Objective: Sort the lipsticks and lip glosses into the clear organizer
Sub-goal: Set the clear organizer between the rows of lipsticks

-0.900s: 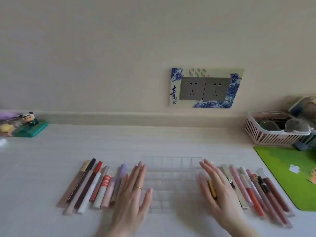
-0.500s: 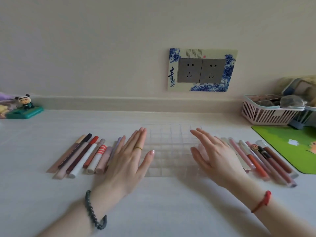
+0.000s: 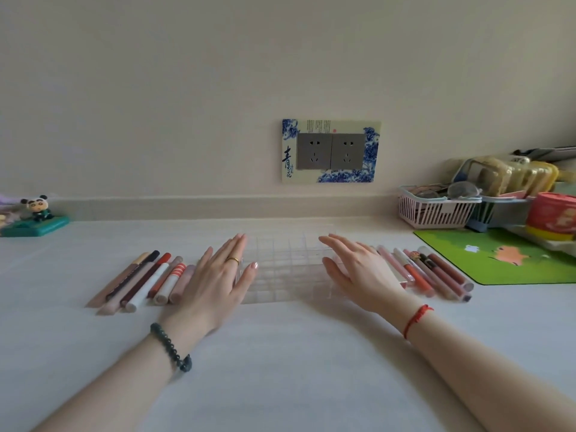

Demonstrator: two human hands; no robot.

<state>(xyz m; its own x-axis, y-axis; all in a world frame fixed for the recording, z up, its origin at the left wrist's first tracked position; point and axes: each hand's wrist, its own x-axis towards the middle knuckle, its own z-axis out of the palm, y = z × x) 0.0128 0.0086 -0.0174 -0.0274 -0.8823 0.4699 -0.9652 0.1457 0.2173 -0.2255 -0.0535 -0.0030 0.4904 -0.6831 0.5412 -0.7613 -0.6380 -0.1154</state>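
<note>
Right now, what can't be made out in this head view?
All in the head view:
Left tubes: those nearest the organizer lie under the left hand; count unclear.
Right tubes: inner ones hidden behind the right hand.
Organizer: clear plastic, sides covered by both hands; contact uncertain.
Basket: contents blurred, too small.
Red tin: cut off by the right edge.

Organizer (image 3: 290,266) side edges hidden under left hand (image 3: 215,285), right hand (image 3: 363,272).

Plain cream wall (image 3: 156,88) with double socket (image 3: 331,151) in blue-flowered frame; pale desk (image 3: 280,369) below, green mat (image 3: 514,271) and pink basket (image 3: 436,213) at right.
</note>
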